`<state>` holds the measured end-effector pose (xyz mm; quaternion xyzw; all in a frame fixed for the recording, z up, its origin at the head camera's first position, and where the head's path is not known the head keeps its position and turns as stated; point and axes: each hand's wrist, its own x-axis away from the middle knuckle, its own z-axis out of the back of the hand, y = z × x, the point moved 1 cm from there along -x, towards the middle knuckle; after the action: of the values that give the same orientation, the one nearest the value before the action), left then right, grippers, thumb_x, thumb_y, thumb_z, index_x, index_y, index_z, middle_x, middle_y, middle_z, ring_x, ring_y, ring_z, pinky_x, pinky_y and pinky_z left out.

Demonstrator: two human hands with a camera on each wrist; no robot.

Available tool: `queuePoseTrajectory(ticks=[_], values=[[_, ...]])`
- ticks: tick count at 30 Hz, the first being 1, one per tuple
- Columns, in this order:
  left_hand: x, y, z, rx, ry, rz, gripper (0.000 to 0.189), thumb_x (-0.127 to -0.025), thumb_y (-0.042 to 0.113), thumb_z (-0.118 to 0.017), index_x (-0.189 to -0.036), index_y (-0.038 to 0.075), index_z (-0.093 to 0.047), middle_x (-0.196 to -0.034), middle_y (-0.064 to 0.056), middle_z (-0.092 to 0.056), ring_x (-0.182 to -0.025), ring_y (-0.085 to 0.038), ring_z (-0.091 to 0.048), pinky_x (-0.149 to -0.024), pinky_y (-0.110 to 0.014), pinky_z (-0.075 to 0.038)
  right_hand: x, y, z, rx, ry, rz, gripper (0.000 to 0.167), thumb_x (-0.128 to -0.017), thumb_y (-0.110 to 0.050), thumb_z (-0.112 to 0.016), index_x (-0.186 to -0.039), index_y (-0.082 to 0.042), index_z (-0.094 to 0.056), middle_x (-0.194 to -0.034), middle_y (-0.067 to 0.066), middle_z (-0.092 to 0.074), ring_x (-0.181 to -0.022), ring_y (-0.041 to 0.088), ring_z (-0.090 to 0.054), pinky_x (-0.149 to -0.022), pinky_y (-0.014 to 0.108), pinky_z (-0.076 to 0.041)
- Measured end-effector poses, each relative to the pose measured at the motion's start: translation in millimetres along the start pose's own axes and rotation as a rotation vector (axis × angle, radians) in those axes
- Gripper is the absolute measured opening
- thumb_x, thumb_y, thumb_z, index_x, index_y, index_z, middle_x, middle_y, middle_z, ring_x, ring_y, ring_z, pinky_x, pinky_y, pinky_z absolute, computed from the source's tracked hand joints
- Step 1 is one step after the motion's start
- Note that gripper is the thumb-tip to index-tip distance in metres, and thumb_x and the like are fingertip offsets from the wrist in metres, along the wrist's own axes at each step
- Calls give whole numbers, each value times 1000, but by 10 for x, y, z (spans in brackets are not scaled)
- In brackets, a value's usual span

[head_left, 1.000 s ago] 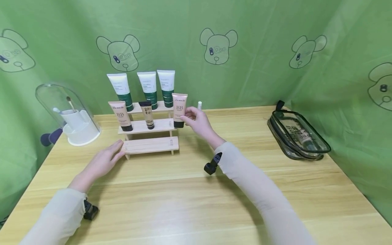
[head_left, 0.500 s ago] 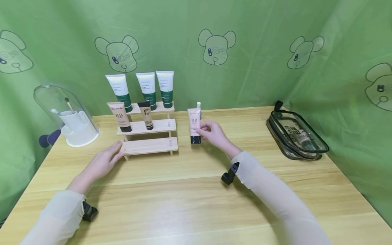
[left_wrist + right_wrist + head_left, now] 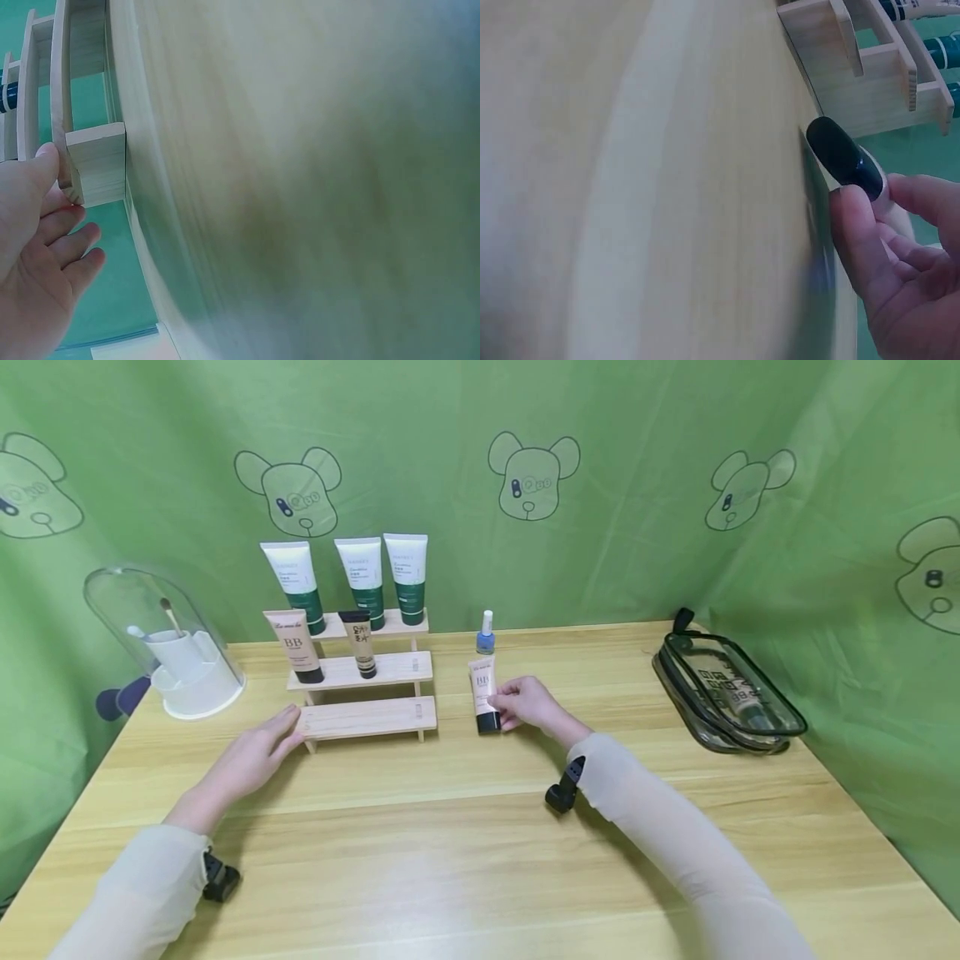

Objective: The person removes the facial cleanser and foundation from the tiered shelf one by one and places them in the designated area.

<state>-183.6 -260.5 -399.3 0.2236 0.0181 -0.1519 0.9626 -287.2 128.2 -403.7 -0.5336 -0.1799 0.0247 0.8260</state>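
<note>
In the head view my right hand (image 3: 527,703) pinches a pink BB cream tube (image 3: 483,687) between thumb and fingers. The tube leans slightly, black cap down and close over the table, to the right of the wooden tiered stand (image 3: 369,717). Its black cap (image 3: 845,159) shows at the fingertips in the right wrist view. My left hand (image 3: 253,752) grips the left end of the stand's lowest shelf, thumb and index finger at the shelf corner (image 3: 71,184). On the middle tier stand another pink BB tube (image 3: 294,647) and a small gold-and-black tube (image 3: 360,645).
Three white-and-green tubes (image 3: 406,578) stand on the top tier. A blue nail polish bottle (image 3: 486,635) stands behind the held tube. At far left is a white brush holder (image 3: 191,681) under a clear dome. A clear black-edged pouch (image 3: 731,689) lies at right.
My right hand has carried the pink BB tube from the stand's middle tier rightward, then down and nearer, uncovering the nail polish bottle. My left hand stays on the stand.
</note>
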Motion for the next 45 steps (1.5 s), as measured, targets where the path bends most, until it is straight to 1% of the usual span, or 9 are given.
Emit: queuePoseTrajectory(ticks=[12,18,27,33,36,39,42,45], values=[[-12,-6,2,2,-15,11,54,-99,29,-42,-138,-7,-32,-141,-27,-30,-127,-43,-30,-104,-54,-24,-82,3,19,36,-15,-86,26,-90,-9,-60,-106,11,-57,-79,16,-60,-52,14,-59,-54,26,-56],[-13,1,11,7,-18,15,54,-99,29,-42,-138,-8,-32,-141,-27,-30,-127,-44,-30,-104,-54,-23,-85,5,37,46,-29,-86,27,-89,-8,-60,-107,12,-56,-79,16,-59,-49,13,-59,-52,27,-56],[-1,21,21,8,-6,7,53,-99,27,-43,-137,-9,-33,-139,-28,-31,-126,-44,-31,-104,-54,-24,-76,2,71,75,-39,-82,23,-89,-8,-60,-102,12,-57,-78,15,-59,-48,14,-59,-51,27,-55],[-9,23,13,6,-10,6,53,-99,26,-43,-137,-9,-32,-140,-28,-31,-126,-44,-30,-104,-54,-24,-69,-2,96,88,-42,-86,23,-88,-8,-61,-101,11,-58,-80,16,-60,-49,14,-60,-53,28,-56],[-6,22,16,3,-11,5,53,-99,27,-43,-137,-9,-33,-140,-28,-31,-126,-44,-31,-104,-54,-24,-66,-33,122,111,-35,-72,22,-88,-8,-62,-101,10,-59,-82,18,-61,-52,15,-60,-55,29,-56],[3,33,28,1,-5,-2,53,-99,27,-43,-137,-9,-34,-139,-28,-32,-125,-44,-32,-103,-55,-25,-66,-128,149,146,-17,-40,24,-89,-9,-61,-104,9,-59,-83,19,-62,-55,17,-60,-57,30,-56],[3,35,35,-4,-3,-2,53,-99,27,-44,-136,-9,-34,-139,-28,-32,-125,-44,-32,-103,-55,-25,-56,-270,154,172,2,27,28,-90,-11,-59,-110,8,-57,-86,20,-61,-59,21,-61,-61,35,-57],[-3,35,36,-9,-1,-3,52,-99,26,-44,-136,-9,-34,-139,-28,-32,-125,-45,-32,-103,-55,-26,-51,-430,126,182,15,122,31,-90,-12,-59,-114,7,-56,-92,20,-60,-62,23,-61,-64,39,-57]])
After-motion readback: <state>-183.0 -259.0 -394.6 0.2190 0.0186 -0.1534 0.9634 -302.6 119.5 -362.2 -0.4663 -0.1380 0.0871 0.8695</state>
